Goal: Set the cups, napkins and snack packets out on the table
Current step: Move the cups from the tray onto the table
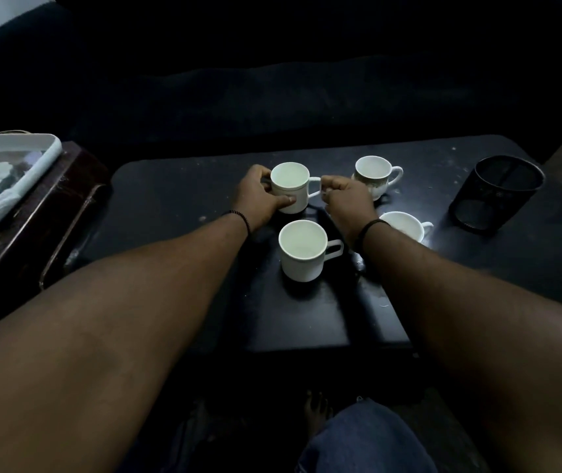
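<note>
We are steadying the far-left white cup (290,187) on the dark table (177,186), upright and mouth up, just behind the nearer white cup (302,250). Our left hand (257,199) is wrapping round its left wall, thumb lying across the front, while our right hand (348,196) is curling its fingers at the handle, seemingly pinching it. We are judging the cup to be glazed ceramic: stiff, light when empty, smooth enough to slip and liable to chip, so the handle together with a palm on the wall looks the safest hold.

Two more cups are standing to the right: a patterned cup (373,177) at the back and a plain white cup (405,227) partly hidden behind our right wrist. All four are sitting near one another without touching. A black mesh holder (496,192) is standing well apart at the right. Off the table's left, a white tray (47,151) is holding pale crumpled items, possibly the napkins; we cannot tell.
</note>
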